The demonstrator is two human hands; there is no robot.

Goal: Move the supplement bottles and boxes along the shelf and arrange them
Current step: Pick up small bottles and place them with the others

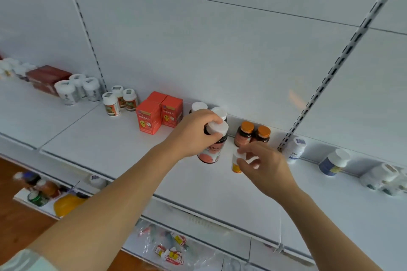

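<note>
While both arms reach over the white shelf (105,143), the left hand (193,133) grips a dark bottle with a white cap (212,145) around its neck and shoulder, fingers curled; whether its base touches the shelf cannot be told. Just to its right, the right hand (263,164) pinches the white cap of a small yellow-labelled bottle (236,164) between thumb and fingertips. Behind the hands, against the back panel, stand two more white-capped bottles (219,113) and, to the right, two amber bottles with orange caps (252,133), close together. Left of the hands, orange boxes (159,112) stand in a tight block near the back panel, with three small white bottles (120,100) beyond them and larger white jars (77,89) past the shelf seam. Right of the slotted upright (330,72), a white bottle (296,147) and a blue-labelled bottle (333,161) stand apart along the back. Broad bare shelf lies between this row of goods and the front edge, on both sides of the arms.
</note>
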